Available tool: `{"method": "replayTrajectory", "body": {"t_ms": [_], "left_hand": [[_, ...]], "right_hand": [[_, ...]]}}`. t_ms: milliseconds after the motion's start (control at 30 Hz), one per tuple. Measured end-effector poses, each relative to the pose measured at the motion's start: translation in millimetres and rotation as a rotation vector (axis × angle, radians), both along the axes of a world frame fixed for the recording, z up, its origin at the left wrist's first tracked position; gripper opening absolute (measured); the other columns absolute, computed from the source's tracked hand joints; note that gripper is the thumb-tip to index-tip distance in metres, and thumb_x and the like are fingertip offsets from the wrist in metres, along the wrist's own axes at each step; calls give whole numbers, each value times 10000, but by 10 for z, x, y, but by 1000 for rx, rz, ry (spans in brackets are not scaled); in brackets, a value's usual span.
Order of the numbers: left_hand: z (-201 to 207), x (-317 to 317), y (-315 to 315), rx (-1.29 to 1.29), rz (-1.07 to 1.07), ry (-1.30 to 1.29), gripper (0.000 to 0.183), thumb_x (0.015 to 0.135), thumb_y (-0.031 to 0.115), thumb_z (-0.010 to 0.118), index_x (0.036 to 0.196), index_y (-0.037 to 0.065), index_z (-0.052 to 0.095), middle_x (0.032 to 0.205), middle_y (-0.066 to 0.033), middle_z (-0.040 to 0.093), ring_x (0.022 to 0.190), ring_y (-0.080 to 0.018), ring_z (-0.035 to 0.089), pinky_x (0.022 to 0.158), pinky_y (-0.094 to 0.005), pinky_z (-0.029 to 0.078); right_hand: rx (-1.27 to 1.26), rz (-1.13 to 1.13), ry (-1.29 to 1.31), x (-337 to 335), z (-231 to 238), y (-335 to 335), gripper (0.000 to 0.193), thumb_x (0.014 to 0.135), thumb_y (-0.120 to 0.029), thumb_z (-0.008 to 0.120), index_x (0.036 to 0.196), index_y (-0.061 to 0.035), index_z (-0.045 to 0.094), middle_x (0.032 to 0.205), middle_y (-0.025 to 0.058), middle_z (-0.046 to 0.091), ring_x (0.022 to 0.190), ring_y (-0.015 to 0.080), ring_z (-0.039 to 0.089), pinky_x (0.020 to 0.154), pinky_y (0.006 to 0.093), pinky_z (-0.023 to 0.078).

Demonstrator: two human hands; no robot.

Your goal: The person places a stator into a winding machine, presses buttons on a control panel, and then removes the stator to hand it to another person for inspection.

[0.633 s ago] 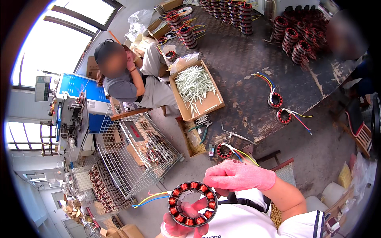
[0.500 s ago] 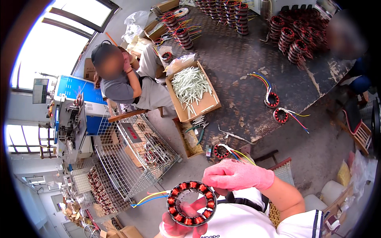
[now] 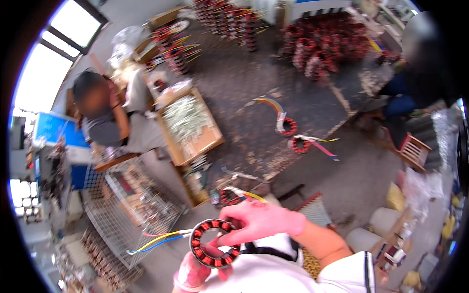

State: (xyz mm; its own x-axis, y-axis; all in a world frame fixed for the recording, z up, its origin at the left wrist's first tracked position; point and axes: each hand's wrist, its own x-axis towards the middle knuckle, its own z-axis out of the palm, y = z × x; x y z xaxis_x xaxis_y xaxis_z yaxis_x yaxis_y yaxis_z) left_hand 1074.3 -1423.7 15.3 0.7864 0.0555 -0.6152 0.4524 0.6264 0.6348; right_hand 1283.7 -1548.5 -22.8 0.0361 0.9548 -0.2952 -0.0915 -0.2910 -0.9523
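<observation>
A ring-shaped motor stator [image 3: 196, 244] with red-copper windings is held up near my chest. Yellow, blue and red lead wires [image 3: 161, 238] stick out from its left side. My left hand [image 3: 192, 273], in a pink glove, grips the stator from below, with fingers showing through and under the ring. The pink-gloved right hand [image 3: 264, 218] is at the stator's upper right, thumb and fingers closed about its rim. Just beyond that hand, another stator [image 3: 228, 196] with white-sleeved leads lies at the table's near edge, partly covered by the hand.
Two more wired stators [image 3: 300, 144] lie on the dark table [image 3: 239, 132]. A cardboard box [image 3: 209, 139] of white sticks stands at its left edge. Stator stacks [image 3: 317, 46] fill the far side. A wire cart [image 3: 141, 205] and a seated person [image 3: 105, 117] are left; another person [image 3: 425, 73] is right.
The view has swung, so the scene appears further left. My right hand has come down from above the stator onto its rim. The left hand still holds it.
</observation>
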Motion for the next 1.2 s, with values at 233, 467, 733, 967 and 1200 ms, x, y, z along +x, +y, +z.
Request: {"method": "replayTrajectory", "body": {"t_ms": [233,467,733,967,1200], "left_hand": [[-1018,319,-55,486,-6,73,626,908,104,559,1424,-9,223,1384,-180,375,883,-198,625,681,-303,543],[-1709,-60,96,427,167,299,500,948,200,527,1359,-28,355,1226,-165,514,790,-204,641,632,-296,557],[-2015,-707,179,467,438,512,485,938,268,549,1326,14,406,1142,-141,549,741,-208,640,590,-302,562],[-2846,-1770,472,511,382,730,394,922,228,555,1251,29,472,999,-89,573,629,-189,619,481,-288,543],[-2668,-1400,313,568,211,679,436,916,198,572,1274,-27,465,974,-62,577,682,-123,565,541,-244,511]], "right_hand": [[-281,-696,68,359,-1733,-673,289,835,-275,597,945,-14,658,765,40,664,627,119,607,587,307,486],[-823,-1545,-490,2034,-3779,-1673,349,775,-321,631,756,26,655,647,86,632,555,162,622,503,299,492],[-892,-1636,-120,2443,-3457,-1219,488,802,-411,548,784,64,658,727,180,672,711,292,675,655,376,510],[-484,-1187,145,1852,-3281,-1193,266,870,-272,556,861,-11,612,667,67,630,503,129,572,471,261,443],[-302,-1195,316,1972,-3481,-703,323,955,-197,424,1273,-143,457,659,32,572,471,85,476,404,229,343]]}}
